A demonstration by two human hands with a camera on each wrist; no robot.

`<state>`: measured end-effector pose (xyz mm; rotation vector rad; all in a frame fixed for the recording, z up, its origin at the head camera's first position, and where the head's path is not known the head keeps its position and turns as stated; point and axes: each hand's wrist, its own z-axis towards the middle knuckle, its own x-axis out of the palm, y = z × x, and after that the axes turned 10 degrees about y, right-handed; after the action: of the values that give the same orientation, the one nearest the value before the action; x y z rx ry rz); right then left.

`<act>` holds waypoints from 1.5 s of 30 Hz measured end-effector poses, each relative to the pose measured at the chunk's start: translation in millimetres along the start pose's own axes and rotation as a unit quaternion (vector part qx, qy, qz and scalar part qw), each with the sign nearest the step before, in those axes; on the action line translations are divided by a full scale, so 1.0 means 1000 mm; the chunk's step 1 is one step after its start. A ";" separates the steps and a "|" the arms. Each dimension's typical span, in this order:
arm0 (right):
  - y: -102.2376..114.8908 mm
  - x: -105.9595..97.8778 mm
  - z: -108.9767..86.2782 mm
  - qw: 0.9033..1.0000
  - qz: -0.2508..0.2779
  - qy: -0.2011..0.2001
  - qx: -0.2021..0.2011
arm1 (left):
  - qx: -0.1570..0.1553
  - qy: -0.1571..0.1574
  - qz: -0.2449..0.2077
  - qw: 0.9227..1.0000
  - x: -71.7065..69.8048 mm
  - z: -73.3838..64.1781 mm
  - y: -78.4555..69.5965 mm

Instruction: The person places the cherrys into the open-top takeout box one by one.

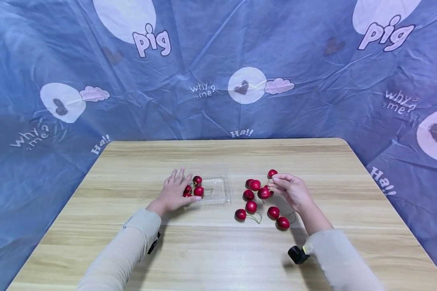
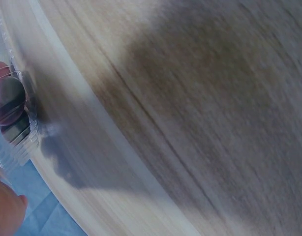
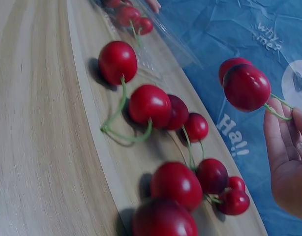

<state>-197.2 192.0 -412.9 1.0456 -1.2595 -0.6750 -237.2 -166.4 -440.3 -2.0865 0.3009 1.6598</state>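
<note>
My right hand point(image 1: 294, 193) pinches the green stems of a pair of red cherries point(image 3: 247, 87) between thumb and fingertips. In the right wrist view the pair hangs above the tabletop, left of the fingers. Below and around it several more stemmed cherries point(image 1: 251, 207) lie on the table. With fingers spread, my left hand point(image 1: 172, 195) rests at the left side of a clear plastic box point(image 1: 218, 186), its thumb along the near edge. Inside the box, several cherries point(image 1: 198, 191) sit in the left part, some partly hidden by the hand.
Everything stands on a light wood-grain table point(image 1: 211, 254). Behind it hangs a blue printed cloth point(image 1: 189, 117). A black wrist camera point(image 1: 298, 255) sits under the right sleeve, low over the tabletop. One cherry pair point(image 1: 278, 217) lies nearest the right forearm.
</note>
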 end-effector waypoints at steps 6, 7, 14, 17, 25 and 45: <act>-0.008 0.011 0.007 1.000 0.024 0.005 0.004 | 0.001 0.003 -0.001 1.000 0.001 0.001 0.000; -0.009 0.012 0.008 1.000 0.024 0.006 0.004 | 0.000 0.002 -0.002 1.000 0.001 0.001 -0.001; -0.014 0.023 0.014 1.000 0.025 0.002 -0.001 | -0.003 -0.002 -0.001 1.000 0.001 0.003 0.000; -0.016 0.027 0.016 0.999 0.038 0.002 0.000 | -0.001 -0.001 0.000 1.000 0.002 0.004 0.001; -0.022 0.043 0.026 0.997 0.076 -0.032 0.003 | -0.005 0.002 0.003 1.000 0.002 0.005 0.001; -0.042 0.077 0.046 0.994 0.079 -0.078 0.016 | 0.001 -0.009 0.000 1.000 0.003 0.005 0.002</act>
<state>-218.8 95.8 -419.0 0.9227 -1.4753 -0.6256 -241.9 -165.3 -444.5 -2.0694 0.2968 1.6776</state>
